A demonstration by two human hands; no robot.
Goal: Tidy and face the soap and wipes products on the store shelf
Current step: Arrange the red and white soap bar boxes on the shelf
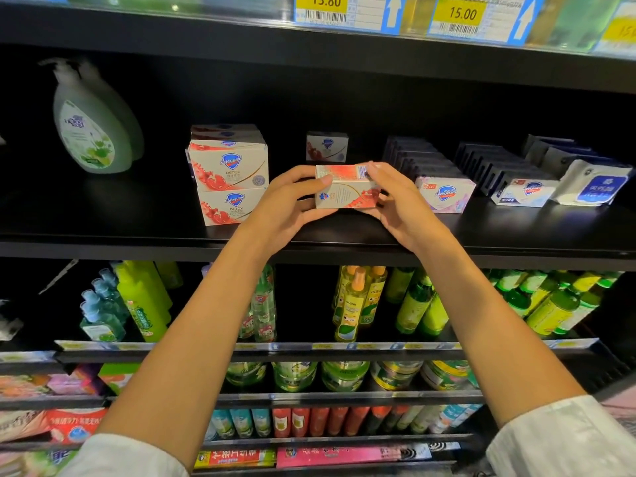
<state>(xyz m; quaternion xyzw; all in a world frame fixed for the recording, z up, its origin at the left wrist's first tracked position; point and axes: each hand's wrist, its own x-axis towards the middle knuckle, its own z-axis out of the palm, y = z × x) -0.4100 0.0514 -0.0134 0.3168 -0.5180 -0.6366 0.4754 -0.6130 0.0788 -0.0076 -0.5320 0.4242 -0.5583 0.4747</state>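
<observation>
I see a black store shelf under yellow price tags reading 13.80 and 15.00. My left hand and right hand both grip one white-and-red Safeguard soap box mid-shelf. On its left two stacked Safeguard DETOX boxes face front; far left stands a green pump bottle.

My arms reach forward and up; my left grip and right grip each curl fingers around something between them.
</observation>
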